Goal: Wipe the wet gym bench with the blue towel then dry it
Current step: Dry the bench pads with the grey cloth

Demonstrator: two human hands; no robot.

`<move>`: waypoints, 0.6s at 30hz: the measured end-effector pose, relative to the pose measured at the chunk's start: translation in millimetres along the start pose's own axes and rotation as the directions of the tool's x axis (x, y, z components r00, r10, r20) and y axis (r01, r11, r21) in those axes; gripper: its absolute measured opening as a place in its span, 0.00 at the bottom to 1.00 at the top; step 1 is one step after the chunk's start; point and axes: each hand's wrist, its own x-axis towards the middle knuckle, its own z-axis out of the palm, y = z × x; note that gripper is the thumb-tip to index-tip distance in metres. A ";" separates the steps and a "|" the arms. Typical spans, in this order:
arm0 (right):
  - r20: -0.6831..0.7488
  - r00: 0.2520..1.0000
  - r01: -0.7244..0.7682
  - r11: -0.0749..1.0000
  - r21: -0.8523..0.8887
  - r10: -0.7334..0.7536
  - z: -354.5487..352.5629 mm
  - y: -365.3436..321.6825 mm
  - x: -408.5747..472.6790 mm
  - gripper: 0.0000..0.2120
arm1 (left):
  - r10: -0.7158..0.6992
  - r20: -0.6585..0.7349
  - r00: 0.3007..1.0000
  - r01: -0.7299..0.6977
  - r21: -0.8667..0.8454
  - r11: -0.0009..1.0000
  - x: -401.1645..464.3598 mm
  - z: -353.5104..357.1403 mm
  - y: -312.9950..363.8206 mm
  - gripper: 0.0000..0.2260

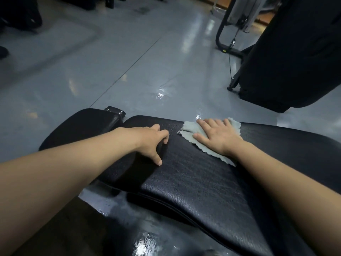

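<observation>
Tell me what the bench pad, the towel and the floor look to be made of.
Bench pad: black vinyl or leather-like upholstery, going by its grained, creased, slightly shiny surface.
Towel: thin, soft cloth, perhaps microfibre; matte, pale blue-grey, with ragged edges.
Floor: smooth grey coating or sheet flooring, glossy, with light reflections and wet-looking patches.

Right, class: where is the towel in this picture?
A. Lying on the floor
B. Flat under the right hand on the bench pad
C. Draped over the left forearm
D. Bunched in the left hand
B: the right hand lies flat on the towel, spread on the bench pad.
</observation>
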 end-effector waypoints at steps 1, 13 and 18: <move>-0.005 1.000 0.021 1.000 -0.001 -0.021 1.1 -5.4 -8.6 0.48 | -0.008 -0.004 1.000 0.008 0.022 1.000 -2.2 0.0 3.0 0.28; 0.031 0.960 0.277 0.960 0.029 -0.278 11.9 -66.1 -139.8 0.42 | -0.042 -0.086 0.995 0.053 0.124 0.991 -27.8 12.2 29.2 0.32; 0.007 0.962 0.272 0.959 0.076 -0.273 12.7 -61.5 -144.4 0.34 | 0.013 -0.120 0.993 -0.006 0.063 0.998 -29.1 16.6 10.6 0.33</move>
